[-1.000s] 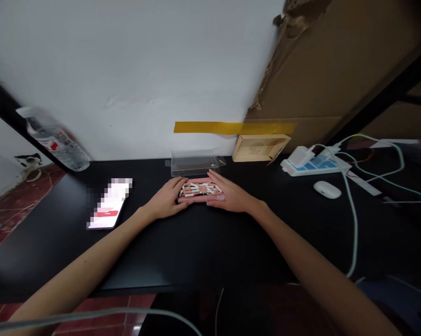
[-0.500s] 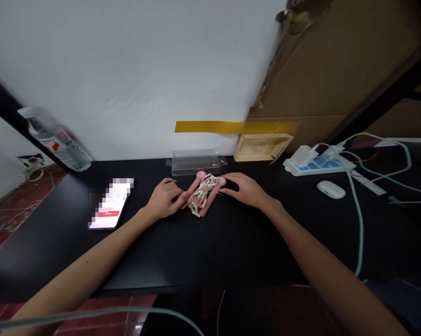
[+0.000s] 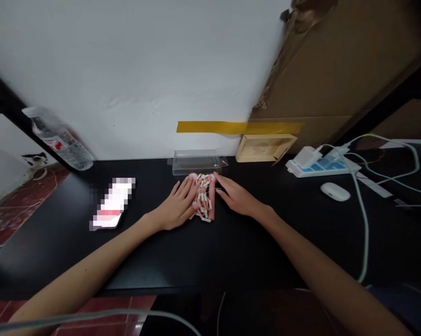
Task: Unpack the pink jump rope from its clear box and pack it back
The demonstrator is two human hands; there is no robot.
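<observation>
A beaded jump rope [image 3: 203, 196] with pink handles and pink and white beads lies bundled on the black table. Its handles lie side by side, with the beads bunched between them. My left hand [image 3: 175, 205] rests flat over the left handle, fingers stretched along it, covering most of that handle. On the other side, my right hand [image 3: 236, 193] has its fingers extended, the tips touching the upper end of the right handle [image 3: 212, 200]. A thin pale strand sticks out of the bundle towards my right hand.
Behind the rope sits a clear plastic box [image 3: 196, 163], beside a shallow wooden tray [image 3: 266, 148]. A lit phone [image 3: 114, 203] lies at left, near a plastic bottle [image 3: 61, 142]. A power strip [image 3: 322, 167] with cables and a white earbud case [image 3: 335, 192] are at right.
My left hand has moved right and flattened over the left handle. The rope bundle has turned more upright in view. My right hand has shifted slightly left with it.
</observation>
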